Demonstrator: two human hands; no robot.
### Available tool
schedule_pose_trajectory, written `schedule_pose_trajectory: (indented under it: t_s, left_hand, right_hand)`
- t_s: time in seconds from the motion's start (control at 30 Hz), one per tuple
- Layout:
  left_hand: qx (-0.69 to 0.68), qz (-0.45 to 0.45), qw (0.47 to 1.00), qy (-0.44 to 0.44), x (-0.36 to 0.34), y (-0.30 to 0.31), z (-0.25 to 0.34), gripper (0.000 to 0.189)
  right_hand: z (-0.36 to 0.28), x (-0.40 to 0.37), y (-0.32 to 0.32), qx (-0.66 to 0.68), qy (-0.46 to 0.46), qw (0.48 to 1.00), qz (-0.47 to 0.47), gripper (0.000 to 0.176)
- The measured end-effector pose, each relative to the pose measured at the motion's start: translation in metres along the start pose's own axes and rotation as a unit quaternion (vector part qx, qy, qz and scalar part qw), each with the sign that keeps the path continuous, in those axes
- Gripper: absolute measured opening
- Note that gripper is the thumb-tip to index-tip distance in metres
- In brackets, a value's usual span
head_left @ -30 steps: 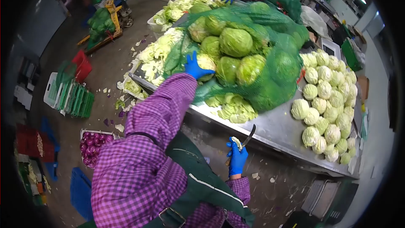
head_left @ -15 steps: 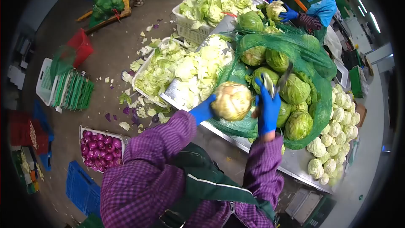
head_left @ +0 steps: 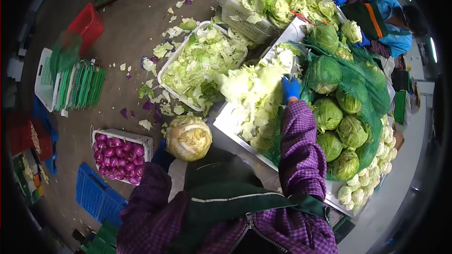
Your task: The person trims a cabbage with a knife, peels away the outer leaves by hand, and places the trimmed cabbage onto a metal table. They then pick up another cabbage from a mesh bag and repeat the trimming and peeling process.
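Observation:
My left hand (head_left: 163, 156), in a blue glove, holds a pale cabbage (head_left: 189, 138) low at my left side, in front of the apron; much of the hand lies behind the cabbage and sleeve. Over the metal table my right hand (head_left: 291, 88), also blue-gloved, reaches into the loose trimmed leaves (head_left: 256, 94), which look smeared by motion. Whether its fingers grip anything is unclear. Right of that hand, green cabbages (head_left: 328, 114) lie in a green net (head_left: 376, 84).
A crate of leaves (head_left: 162, 73) stands beyond the table's left edge, another leaf crate (head_left: 245, 23) behind. Red onions (head_left: 117, 155) fill a crate at left. Trimmed cabbages (head_left: 353, 190) lie at right. A co-worker (head_left: 393, 23) stands at the far right.
My left hand has carried the cabbage off the table edge toward my left side. My right hand has moved from the netted cabbages to the loose leaves; the metal tool no longer shows.

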State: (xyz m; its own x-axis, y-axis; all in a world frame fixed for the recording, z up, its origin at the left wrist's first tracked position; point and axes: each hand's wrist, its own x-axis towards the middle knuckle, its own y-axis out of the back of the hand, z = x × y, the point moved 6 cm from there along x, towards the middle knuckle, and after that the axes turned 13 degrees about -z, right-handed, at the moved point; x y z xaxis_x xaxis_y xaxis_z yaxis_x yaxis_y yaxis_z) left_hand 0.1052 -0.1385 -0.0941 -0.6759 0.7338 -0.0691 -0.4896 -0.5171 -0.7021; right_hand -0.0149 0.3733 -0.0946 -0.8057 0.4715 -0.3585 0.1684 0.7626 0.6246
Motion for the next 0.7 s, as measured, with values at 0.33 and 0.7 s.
schedule_pose_trajectory:
  t_s: [0.33, 0.7]
  left_hand:
    - [0.004, 0.053, 0.998, 0.032, 0.013, 0.023, -0.027, 0.068]
    - [-0.176, 0.213, 0.960, -0.047, 0.011, -0.032, 0.002, 0.048]
  right_hand:
    - [-0.092, -0.052, -0.082, 0.183, 0.110, 0.977, -0.013, 0.041]
    - [-0.021, -0.187, -0.091, 0.036, 0.073, 0.987, -0.139, 0.048]
